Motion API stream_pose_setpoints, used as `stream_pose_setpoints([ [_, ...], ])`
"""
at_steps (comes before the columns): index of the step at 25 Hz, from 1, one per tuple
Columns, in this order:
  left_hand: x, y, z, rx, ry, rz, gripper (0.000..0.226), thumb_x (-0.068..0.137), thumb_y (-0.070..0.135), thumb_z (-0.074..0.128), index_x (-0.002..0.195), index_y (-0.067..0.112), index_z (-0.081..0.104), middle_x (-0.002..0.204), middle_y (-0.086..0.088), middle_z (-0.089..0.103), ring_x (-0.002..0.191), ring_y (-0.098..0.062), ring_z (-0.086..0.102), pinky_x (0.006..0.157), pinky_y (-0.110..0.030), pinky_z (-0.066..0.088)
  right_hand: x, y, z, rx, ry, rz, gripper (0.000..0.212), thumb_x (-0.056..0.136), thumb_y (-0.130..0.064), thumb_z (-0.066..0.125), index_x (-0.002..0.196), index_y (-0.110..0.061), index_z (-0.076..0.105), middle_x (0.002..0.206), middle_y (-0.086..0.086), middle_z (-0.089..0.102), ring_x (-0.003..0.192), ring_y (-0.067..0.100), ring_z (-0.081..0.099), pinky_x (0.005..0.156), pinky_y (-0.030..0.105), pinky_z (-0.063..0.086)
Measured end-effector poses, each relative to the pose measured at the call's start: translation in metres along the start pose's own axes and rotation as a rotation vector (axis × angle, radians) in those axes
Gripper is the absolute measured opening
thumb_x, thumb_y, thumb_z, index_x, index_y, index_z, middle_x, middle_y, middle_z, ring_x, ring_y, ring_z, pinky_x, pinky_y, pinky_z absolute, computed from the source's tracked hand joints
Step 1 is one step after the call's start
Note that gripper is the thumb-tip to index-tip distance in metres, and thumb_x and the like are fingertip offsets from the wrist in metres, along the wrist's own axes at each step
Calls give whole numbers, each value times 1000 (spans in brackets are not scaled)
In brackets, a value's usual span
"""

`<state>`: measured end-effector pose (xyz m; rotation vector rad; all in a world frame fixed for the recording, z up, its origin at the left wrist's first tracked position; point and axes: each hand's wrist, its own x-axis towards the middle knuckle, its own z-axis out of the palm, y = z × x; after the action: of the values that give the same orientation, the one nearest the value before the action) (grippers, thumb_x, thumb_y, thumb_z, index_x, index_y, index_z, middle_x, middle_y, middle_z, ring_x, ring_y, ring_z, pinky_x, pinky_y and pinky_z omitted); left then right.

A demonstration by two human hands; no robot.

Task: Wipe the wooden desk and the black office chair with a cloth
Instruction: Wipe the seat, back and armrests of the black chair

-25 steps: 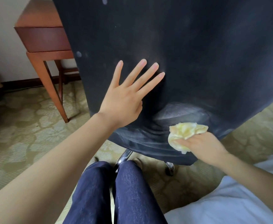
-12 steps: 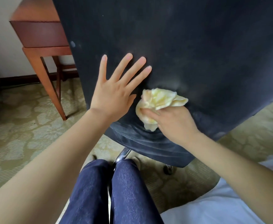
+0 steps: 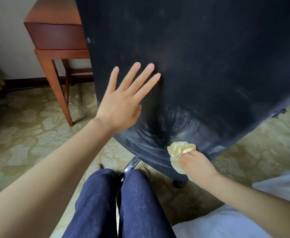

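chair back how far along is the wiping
Wipe streaks mark the lower chair back, so that part looks done. In hand: the right hand presses the cloth along the bottom edge while the left hand lies flat, steadying. Left: pale specks higher up; the desk shows no sign either way.

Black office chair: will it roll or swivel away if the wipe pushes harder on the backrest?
Probably yes if unbraced: the black office chair sits on a chrome base with what looks like a caster, so it likely rolls or swivels. The left hand flat on the back seems to steady it. The carpet may slow rolling somewhat.
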<state>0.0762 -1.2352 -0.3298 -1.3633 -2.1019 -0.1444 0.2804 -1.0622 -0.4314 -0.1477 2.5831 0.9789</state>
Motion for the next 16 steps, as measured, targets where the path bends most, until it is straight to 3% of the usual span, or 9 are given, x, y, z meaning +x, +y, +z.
stream_pose_setpoints([
  [2,6,13,-3,-20,49,65,89,82,15,59,152,24,5,160,0,7,147,-26,5,113,-57,5,-16,12,0,15,-54,2,51,97,-4,34,146,-2,20,148,16,30,137,33,26,115,39,17],
  [4,15,23,-8,-44,84,102,86,82,15,56,152,25,7,160,0,8,147,-26,5,114,-56,3,-24,29,-19,-35,15,2,48,88,-2,43,136,-3,36,135,16,44,125,35,40,104,39,32],
  [6,22,27,-13,-54,91,114,83,84,15,54,152,25,8,160,1,9,147,-26,5,114,-56,3,-23,46,-46,-180,93,45,40,71,-14,58,111,-10,55,110,11,56,101,31,55,84,36,45],
  [8,25,25,-16,-70,77,108,81,86,15,51,152,25,6,160,3,9,147,-24,6,114,-57,3,-19,61,-73,-216,140,69,45,63,-33,67,108,-25,62,107,1,61,99,25,59,85,37,47],
  [9,26,23,-17,-85,67,100,79,87,15,49,152,26,5,159,5,9,147,-22,5,114,-57,3,-16,68,-82,-233,164,59,51,67,-39,67,117,-32,60,115,-5,61,110,22,57,96,38,43],
  [11,28,21,-19,-127,47,84,76,89,16,44,152,26,3,159,8,8,147,-20,4,114,-58,2,0,74,-91,-249,227,17,55,83,-36,57,137,-29,44,138,-5,47,132,21,38,113,40,24],
  [13,29,21,-20,-160,26,76,73,90,18,40,152,27,2,159,9,8,147,-18,3,114,-58,1,24,65,-101,-194,203,62,57,91,-25,47,144,-19,27,149,5,29,139,29,20,116,43,10],
  [16,28,19,-19,-155,1,74,75,91,19,43,151,29,0,159,9,5,147,-18,1,114,-57,1,58,44,-115,-53,207,121,60,90,-22,48,142,-12,21,149,13,22,140,35,16,115,42,11],
])
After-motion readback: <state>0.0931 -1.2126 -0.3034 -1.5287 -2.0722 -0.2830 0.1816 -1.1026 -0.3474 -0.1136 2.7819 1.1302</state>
